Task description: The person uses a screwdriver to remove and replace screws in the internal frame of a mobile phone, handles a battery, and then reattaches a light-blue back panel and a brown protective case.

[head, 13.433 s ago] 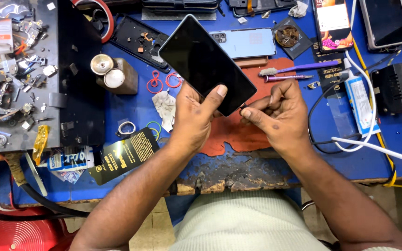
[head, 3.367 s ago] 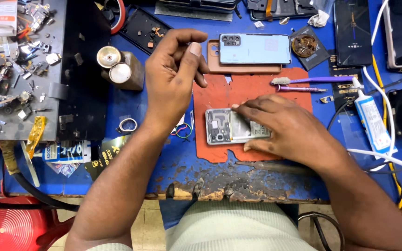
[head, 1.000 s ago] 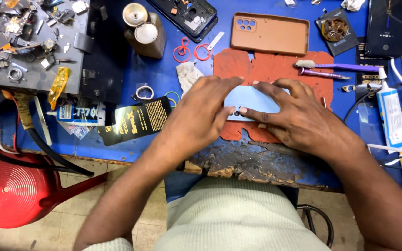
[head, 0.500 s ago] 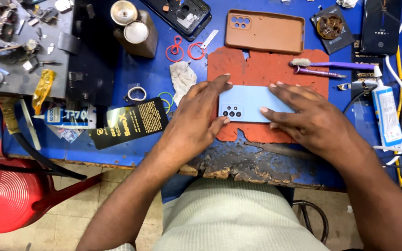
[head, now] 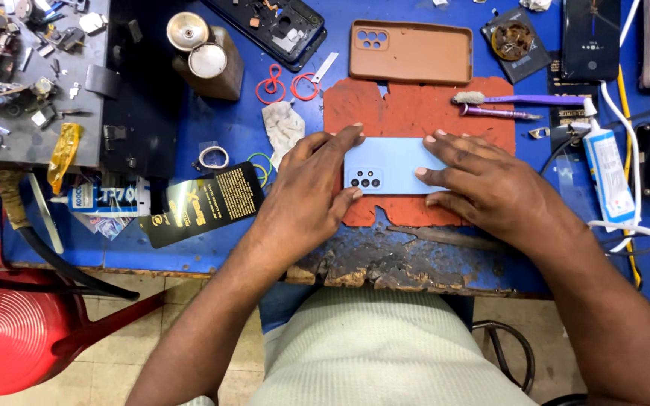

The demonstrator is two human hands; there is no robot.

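**A:** What sort of surface is this?

**B:** A blue surface with a chipped, worn front edge, crowded with repair clutter. A ragged red mat lies on it under both hands.

**A:** And the hands?

**B:** Both lie flat and spread on a light blue phone, which rests back-up on the mat with its camera cluster toward the left hand. The left hand covers the phone's left end, thumb along the near edge and fingers across the far corner. The right hand presses on the right end, fingertips on the back panel. Neither grips it; the palms are open and the phone is pinned between them and the mat.

**A:** What sits beyond the hands?

**B:** Just past the fingers, a tan phone case lies at the mat's far edge, inner side up. Right of that, beyond the right hand, are a purple brush and a thinner purple tool just beside it.

**A:** Outward of the right hand?

**B:** A white glue tube and a white cable, close to the wrist.

**A:** And on the left hand's side?

**B:** A crumpled cloth near the fingertips, two red rings beyond it, and a black printed packet beside the wrist. Farther off stands a brown bottle with metal caps, then a grey tray of small parts. A red stool stands below the surface's edge.
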